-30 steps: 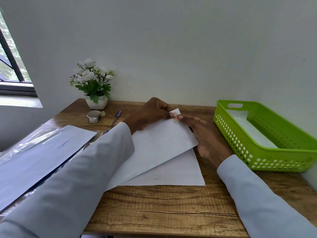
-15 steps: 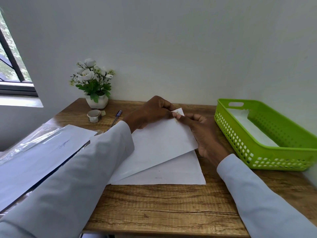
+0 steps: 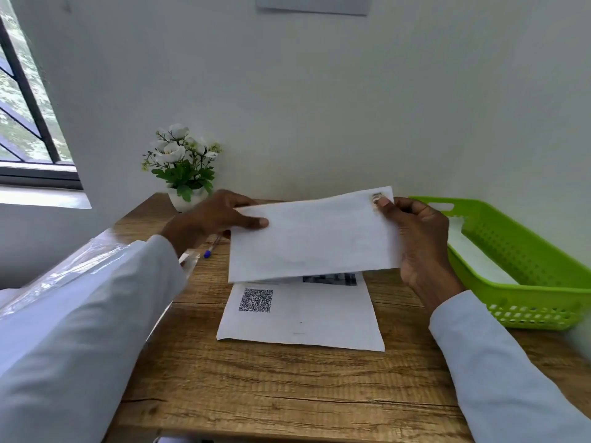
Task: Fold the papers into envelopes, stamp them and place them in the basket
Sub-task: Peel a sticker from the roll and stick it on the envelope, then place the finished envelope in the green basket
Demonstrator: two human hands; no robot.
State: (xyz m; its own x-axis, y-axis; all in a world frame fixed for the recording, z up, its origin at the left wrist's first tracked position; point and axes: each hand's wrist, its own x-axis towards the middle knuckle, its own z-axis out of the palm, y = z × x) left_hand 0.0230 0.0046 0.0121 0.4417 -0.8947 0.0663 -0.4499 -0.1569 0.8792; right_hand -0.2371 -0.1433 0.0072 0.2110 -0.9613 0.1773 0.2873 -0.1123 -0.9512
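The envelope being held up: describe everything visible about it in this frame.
The envelope is a plain white paper rectangle, long side roughly level, tilted slightly up to the right, held above the desk over a printed sheet with a QR code. A small stamp sits in its upper right corner. The left hand grips its left end, thumb on the front; the right hand holds its right end, thumb beside the stamp. Its face looks blank.
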